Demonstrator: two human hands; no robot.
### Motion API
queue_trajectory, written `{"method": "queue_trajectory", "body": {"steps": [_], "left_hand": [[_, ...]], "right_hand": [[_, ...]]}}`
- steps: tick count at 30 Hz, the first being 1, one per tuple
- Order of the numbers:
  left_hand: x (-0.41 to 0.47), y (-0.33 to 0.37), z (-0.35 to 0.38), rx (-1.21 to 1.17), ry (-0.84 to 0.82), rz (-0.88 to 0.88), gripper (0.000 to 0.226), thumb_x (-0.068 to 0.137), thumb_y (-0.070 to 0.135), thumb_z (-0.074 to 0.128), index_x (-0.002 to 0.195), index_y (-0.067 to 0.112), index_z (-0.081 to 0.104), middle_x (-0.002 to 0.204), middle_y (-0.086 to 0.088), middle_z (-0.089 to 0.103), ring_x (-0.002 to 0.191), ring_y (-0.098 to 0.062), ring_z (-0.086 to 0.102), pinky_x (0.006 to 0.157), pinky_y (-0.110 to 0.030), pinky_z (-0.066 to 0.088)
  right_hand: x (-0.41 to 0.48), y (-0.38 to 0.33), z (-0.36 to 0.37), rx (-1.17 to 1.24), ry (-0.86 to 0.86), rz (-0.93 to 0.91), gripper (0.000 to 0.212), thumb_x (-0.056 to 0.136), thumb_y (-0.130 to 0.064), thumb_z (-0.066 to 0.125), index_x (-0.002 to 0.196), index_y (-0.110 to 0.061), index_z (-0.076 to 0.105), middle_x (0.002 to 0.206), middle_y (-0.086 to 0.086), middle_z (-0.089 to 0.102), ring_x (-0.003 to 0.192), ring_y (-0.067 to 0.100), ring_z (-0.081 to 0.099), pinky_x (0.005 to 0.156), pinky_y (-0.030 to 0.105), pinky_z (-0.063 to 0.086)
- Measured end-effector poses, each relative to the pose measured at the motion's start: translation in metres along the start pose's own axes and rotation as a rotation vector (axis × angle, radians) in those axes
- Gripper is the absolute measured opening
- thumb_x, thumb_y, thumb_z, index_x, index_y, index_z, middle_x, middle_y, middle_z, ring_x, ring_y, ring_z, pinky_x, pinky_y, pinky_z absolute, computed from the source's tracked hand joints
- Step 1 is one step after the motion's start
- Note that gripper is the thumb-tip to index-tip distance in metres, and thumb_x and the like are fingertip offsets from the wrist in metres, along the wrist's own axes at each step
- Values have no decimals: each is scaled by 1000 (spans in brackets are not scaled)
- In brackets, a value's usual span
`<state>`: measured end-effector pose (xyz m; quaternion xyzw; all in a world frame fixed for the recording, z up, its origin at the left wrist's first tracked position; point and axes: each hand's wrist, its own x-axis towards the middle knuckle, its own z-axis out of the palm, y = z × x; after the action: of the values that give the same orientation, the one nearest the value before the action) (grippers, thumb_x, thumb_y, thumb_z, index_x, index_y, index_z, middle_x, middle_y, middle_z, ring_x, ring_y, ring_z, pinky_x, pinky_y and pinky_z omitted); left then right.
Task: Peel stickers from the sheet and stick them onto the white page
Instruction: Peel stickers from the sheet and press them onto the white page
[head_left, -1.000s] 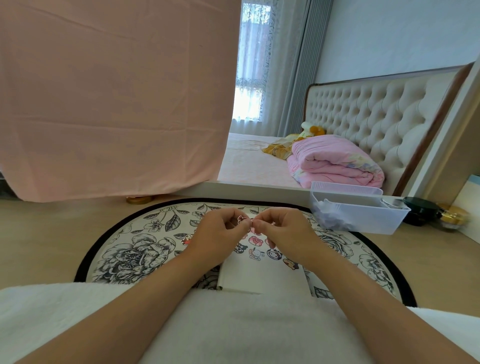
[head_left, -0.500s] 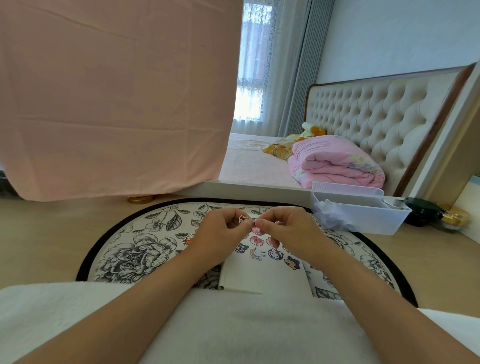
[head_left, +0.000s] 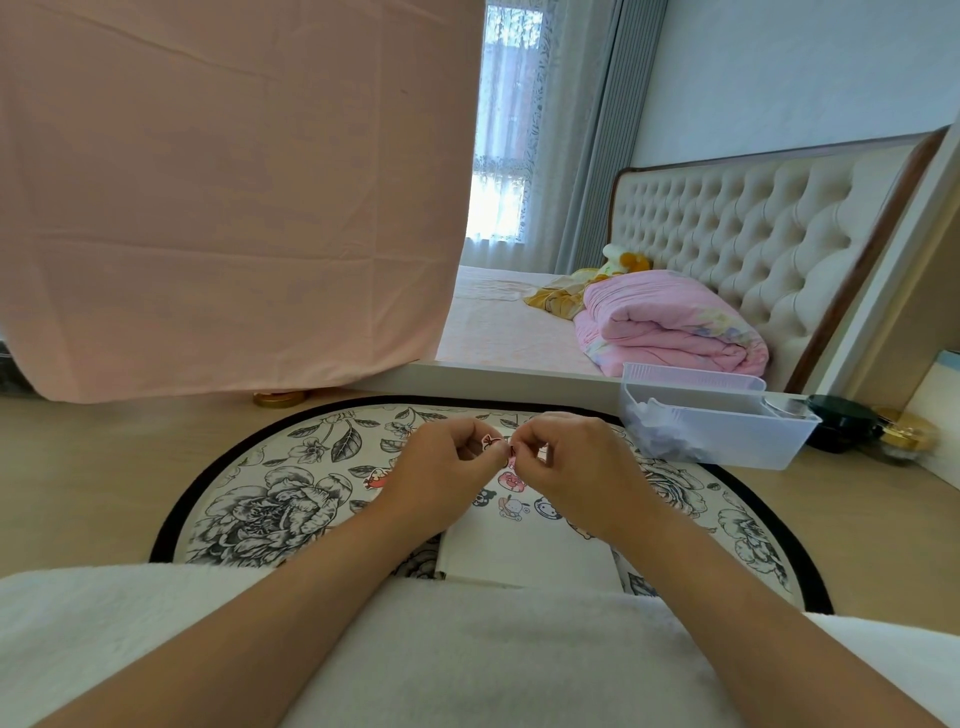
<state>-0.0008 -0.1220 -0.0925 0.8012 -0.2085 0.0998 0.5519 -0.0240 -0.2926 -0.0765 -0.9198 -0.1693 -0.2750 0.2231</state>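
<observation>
1. The left hand (head_left: 447, 467) is curled, thumb and forefinger pinching a small red-and-white sticker (head_left: 488, 443).
2. The right hand (head_left: 571, 462) is curled too, its fingertips pinching a small pink paper scrap (head_left: 512, 456) just beside that sticker. Both pieces are too small to tell which way they point.
3. Both hands hover above the far end of the white rectangular page (head_left: 519, 551).
4. The page lies flat on the round black-rimmed floral rug (head_left: 270, 509), its long axis running away from the person, with cartoon stickers on its far half.

L: rug (head_left: 291, 493) open | R: plastic bin (head_left: 727, 436) blocks | fwd: bed edge (head_left: 493, 376)
</observation>
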Motion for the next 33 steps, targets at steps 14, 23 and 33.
{"method": "queue_trajectory", "body": {"steps": [14, 23, 33], "left_hand": [[0, -4, -2, 122, 190, 68, 20, 85, 38, 75, 100, 37, 62, 91, 18, 63, 78, -5, 59, 65, -12, 44], [-3, 2, 2, 229, 136, 75, 12, 89, 44, 69, 89, 35, 76, 74, 23, 70, 71, 1, 65, 71, -33, 57], [0, 0, 4, 136, 97, -34, 14, 90, 31, 68, 77, 31, 69, 68, 9, 68, 62, -9, 61, 67, -39, 58]], "right_hand": [[4, -8, -5, 556, -84, 358, 22, 95, -18, 65, 76, -23, 74, 70, -1, 71, 47, 15, 54, 45, 26, 41], [4, -4, 1, 317, 0, 286, 16, 91, -27, 67, 79, -32, 76, 69, -17, 70, 54, 1, 58, 60, 30, 55], [3, -7, -1, 168, -6, 188, 18, 90, -29, 69, 75, -39, 70, 69, -21, 68, 61, -2, 59, 60, 19, 44]]}}
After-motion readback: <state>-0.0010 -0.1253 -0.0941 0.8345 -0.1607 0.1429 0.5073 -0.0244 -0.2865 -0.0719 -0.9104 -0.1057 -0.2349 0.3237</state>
